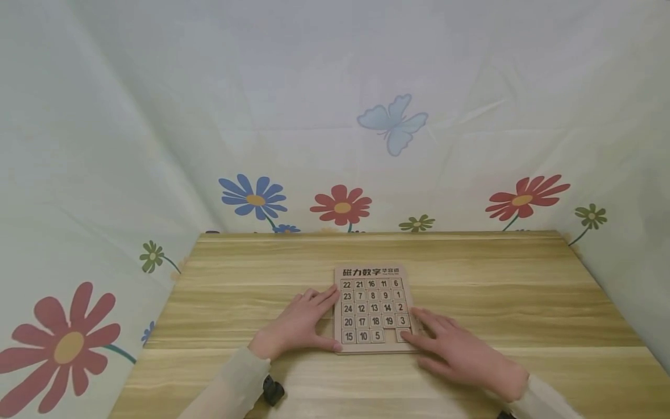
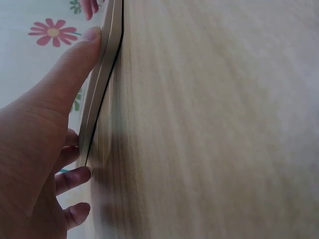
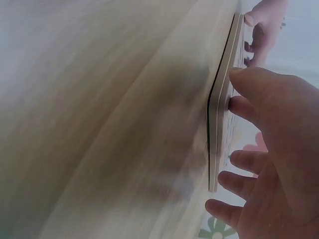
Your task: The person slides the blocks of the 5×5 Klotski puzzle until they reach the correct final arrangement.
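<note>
A wooden number slide puzzle lies flat on the table in the head view, numbered tiles in rows inside its frame. A gap shows in the bottom row, left of the corner tile, whose number is covered by a fingertip. My left hand rests against the board's left side, thumb on the lower left corner and fingers fairly straight along the edge. From the right, my right hand reaches over the frame; its index finger touches the corner tile. The other right fingers spread loosely beside the board.
The wood-grain table extends around the puzzle on all sides. Behind it and at its sides hangs a pale cloth printed with flowers and a blue butterfly. A small black object sits at the left cuff.
</note>
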A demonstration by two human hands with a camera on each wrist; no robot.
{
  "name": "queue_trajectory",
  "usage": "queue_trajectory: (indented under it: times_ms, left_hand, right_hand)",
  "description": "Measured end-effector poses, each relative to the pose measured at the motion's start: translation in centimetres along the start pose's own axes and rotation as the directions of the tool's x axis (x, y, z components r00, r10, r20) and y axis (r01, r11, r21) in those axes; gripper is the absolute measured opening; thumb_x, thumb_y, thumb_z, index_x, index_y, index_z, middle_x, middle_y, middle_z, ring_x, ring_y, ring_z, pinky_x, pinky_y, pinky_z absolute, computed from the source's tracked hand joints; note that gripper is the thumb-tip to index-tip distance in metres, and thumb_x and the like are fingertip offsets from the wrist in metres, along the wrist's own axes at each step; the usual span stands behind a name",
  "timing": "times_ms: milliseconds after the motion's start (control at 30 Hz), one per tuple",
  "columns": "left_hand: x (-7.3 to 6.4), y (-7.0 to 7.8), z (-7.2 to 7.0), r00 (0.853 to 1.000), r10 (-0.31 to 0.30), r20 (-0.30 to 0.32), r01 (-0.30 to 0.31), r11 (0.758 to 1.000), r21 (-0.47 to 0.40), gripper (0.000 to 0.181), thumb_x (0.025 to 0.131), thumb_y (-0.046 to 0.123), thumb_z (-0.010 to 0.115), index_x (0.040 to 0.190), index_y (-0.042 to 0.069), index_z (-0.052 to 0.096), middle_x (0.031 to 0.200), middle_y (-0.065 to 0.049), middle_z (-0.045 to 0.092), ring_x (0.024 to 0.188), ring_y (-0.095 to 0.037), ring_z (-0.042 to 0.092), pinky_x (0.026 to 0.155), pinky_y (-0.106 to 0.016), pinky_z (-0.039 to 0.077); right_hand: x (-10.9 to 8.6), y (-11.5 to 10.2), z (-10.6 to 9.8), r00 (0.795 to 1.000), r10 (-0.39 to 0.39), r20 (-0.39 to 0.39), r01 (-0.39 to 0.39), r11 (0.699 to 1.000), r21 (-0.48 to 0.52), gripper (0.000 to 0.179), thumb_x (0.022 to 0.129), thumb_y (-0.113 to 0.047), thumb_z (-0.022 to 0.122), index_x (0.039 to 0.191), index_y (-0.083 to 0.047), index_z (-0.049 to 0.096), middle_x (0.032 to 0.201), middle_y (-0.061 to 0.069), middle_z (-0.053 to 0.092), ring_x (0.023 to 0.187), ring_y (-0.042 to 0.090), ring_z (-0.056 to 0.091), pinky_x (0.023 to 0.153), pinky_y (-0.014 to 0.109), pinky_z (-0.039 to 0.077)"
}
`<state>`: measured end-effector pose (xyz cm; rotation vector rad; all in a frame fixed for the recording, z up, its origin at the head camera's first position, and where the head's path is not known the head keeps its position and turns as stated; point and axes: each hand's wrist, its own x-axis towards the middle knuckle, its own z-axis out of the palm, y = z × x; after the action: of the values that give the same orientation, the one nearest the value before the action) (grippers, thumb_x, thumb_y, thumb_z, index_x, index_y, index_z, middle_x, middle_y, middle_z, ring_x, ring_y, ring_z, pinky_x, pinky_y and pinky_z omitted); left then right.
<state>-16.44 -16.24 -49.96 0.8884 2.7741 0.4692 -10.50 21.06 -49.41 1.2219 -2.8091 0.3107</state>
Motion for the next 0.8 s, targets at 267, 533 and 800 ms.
queue_trajectory:
  times_ms: [267,533,800]
  left_hand:
    - [0.0,-0.1,0.1,1.000,-0.007,0.005,0.007,1.000,-0.005,0.122,0.073,0.082,0.072,0.166,0.017,0.029,0.173,-0.001,0.024,0.137,-0.025,0.043,0.120,-0.059,0.031]
    - [0.4,-0.3,0.4,1.000,-0.005,0.005,0.005,1.000,0.012,0.123,0.072,0.086,0.070,0.167,0.018,0.027,0.173,0.000,0.023,0.138,-0.024,0.043,0.120,-0.059,0.031]
    - [0.3,-0.4,0.5,1.000,-0.012,0.012,0.011,1.000,0.016,0.125,0.072,0.088,0.067,0.167,0.017,0.026,0.173,0.000,0.022,0.144,-0.028,0.040,0.122,-0.062,0.027]
  right_hand:
    - [0.1,0.2,-0.4,1.000,-0.010,0.017,0.010,1.000,-0.012,0.052,0.101,-0.043,0.067,0.150,-0.026,0.059,0.161,0.022,0.042,0.143,0.042,0.046,0.112,0.063,0.041]
    - [2.5,-1.4,0.0,0.997,-0.071,0.026,0.071,0.997,0.012,0.053,0.103,-0.043,0.063,0.153,-0.026,0.056,0.163,0.019,0.040,0.145,0.044,0.043,0.112,0.066,0.040]
    - [3.0,-1.7,0.3,0.995,-0.076,0.060,0.076,0.997,0.000,0.052,0.103,-0.042,0.062,0.152,-0.027,0.056,0.164,0.020,0.038,0.147,0.046,0.040,0.113,0.067,0.039]
